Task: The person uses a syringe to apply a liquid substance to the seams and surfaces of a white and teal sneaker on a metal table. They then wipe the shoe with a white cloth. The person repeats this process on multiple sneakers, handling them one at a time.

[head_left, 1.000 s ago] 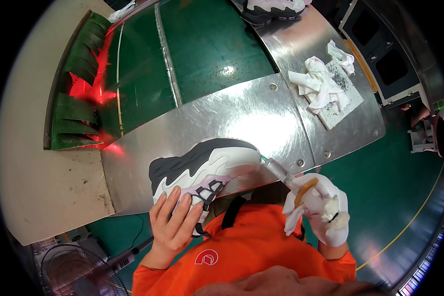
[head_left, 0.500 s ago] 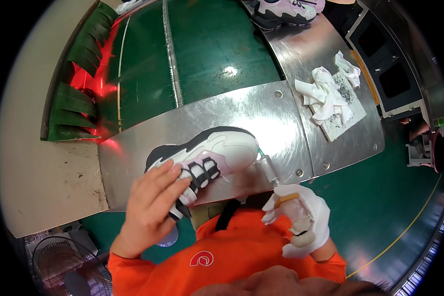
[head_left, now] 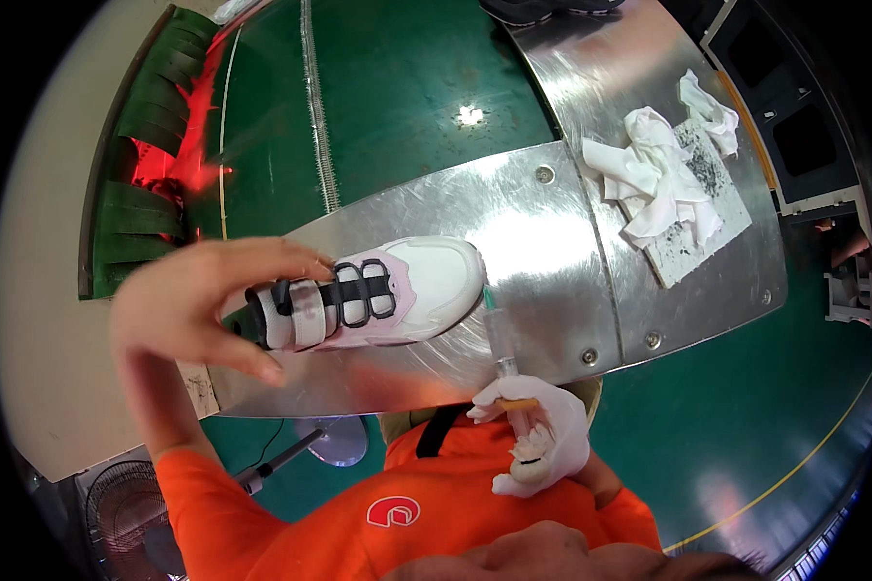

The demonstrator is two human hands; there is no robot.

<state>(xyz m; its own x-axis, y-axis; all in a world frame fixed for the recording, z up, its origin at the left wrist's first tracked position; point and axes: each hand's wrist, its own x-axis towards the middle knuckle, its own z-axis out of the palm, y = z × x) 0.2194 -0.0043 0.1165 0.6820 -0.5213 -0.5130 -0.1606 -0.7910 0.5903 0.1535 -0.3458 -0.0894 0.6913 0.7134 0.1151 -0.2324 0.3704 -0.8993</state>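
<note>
Shoe (head_left: pixel 378 295) sits on the metal table (head_left: pixel 543 232), left hand (head_left: pixel 199 300) at its 9 o'clock, syringe (head_left: pixel 499 334) at 4, rags (head_left: pixel 654 174) at 2.

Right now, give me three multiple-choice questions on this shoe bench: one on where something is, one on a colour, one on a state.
1. Where do the crumpled white cloths lie?
A. far right of the metal bench
B. under the shoe
C. on the floor

2. What colour are the shoe straps?
A. red
B. black
C. yellow

3. How is the right hand?
A. bare
B. gloved, holding a syringe
C. empty

Answers: 1 A, they sit on a speckled pad at the right end. 2 B, dark bands cross the pink upper. 3 B, a white glove grips the barrel; the left hand is bare.
</note>
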